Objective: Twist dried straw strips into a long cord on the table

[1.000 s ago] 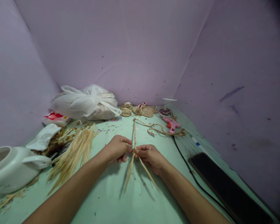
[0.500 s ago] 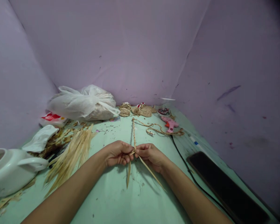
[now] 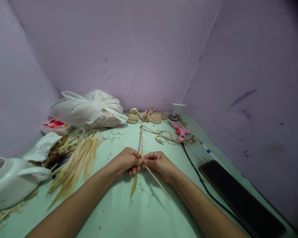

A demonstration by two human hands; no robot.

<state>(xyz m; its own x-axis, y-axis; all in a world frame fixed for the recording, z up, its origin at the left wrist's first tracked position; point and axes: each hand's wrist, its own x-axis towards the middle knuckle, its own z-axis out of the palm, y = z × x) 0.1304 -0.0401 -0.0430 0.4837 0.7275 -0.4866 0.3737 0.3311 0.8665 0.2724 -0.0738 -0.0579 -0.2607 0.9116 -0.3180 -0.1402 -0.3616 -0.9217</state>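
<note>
A thin braid of dried plant fibre (image 3: 142, 142) runs from the back of the table toward me, its near end between my two hands. My left hand (image 3: 129, 162) pinches that end from the left, fingers curled. From the other side my right hand (image 3: 157, 165) pinches it too, thumb and forefinger meeting the left fingertips. One loose flat strip (image 3: 134, 186) hangs below my left hand. Another strip (image 3: 160, 184) slants down to the right from under my right fingers. Beyond, the braid bends and continues as a curled cord (image 3: 169, 136) toward the right.
A bundle of dry strips (image 3: 76, 162), a white ceramic pot (image 3: 10, 185) and a plastic bag (image 3: 89, 109) are on the left. Woven pieces (image 3: 152, 116) lie at the back. A pink glue gun (image 3: 181, 131), its black cable (image 3: 198, 178) and a dark phone-like slab (image 3: 238, 195) sit right.
My hands have drawn closer together, the left shifting slightly right and up. Both loose strips have swung a little to the left.
</note>
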